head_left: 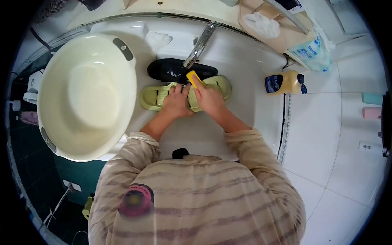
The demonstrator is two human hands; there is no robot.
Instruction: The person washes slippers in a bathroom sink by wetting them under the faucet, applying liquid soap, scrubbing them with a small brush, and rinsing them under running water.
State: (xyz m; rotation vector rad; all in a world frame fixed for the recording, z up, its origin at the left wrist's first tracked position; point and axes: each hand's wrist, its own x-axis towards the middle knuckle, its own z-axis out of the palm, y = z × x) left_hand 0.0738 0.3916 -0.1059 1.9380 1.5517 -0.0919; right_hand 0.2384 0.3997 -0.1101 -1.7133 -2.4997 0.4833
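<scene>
A light green slipper [152, 98] lies sideways in the white sink [255, 77], below the faucet. My left hand [177, 102] rests on its middle, fingers spread a little and pressing on it. In my right hand [207, 98] is a yellow brush [195, 79], gripped over the slipper's right half; its underside is hidden. Right behind the green slipper lies a black slipper [167, 70], partly under the faucet tip.
A large cream basin [87, 98] stands at the left. The chrome faucet [200, 45] reaches over the sink from behind. A yellowish bottle [283, 82] is at the right edge, with a blue-white packet [312, 53] behind it. White crumpled material [158, 40] lies behind the black slipper.
</scene>
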